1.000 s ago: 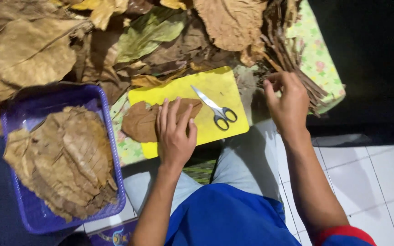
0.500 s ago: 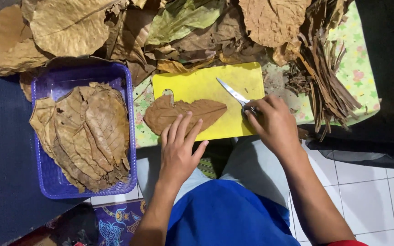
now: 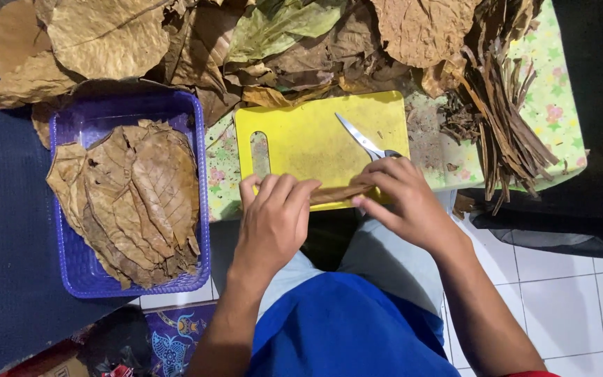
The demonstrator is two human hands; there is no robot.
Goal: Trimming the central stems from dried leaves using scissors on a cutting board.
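Dark mat (image 3: pixel 8 265): we see it along the far left, under the basket's left side.
Purple basket (image 3: pixel 71 269): it sits left of the cutting board, holding a stack of flat dried brown leaves (image 3: pixel 134 199) that fills most of it.
Leaf pile (image 3: pixel 197 42): loose dried leaves, brown with a few greenish ones, lie heaped across the top, reaching down to the basket's top edge and the cutting board's top edge.
Patterned cloth (image 3: pixel 221 174): a light green cloth with small prints shows between basket and cutting board and again on the right.
Cutting board (image 3: pixel 308 136): yellow, with a slot handle on its left end, lying on the cloth in front of us.
Left hand (image 3: pixel 273 220): our fingers are together and curled over the near edge of the cutting board, pressing down on the left part of a rolled leaf.
Rolled leaf (image 3: pixel 336 194): a narrow brown roll lying along the near edge of the cutting board, between our two hands and touched by both.
Scissors (image 3: pixel 361 137): the blades lie on the cutting board pointing up-left; the handles are hidden behind our right hand.
Right hand (image 3: pixel 406 199): our fingers pinch the right end of the rolled leaf.
Stems (image 3: pixel 504 119): a bundle of thin brown leaf stems lies on the cloth at the right, well apart from the hands.
Floor (image 3: pixel 581 300): white tiles at lower right.
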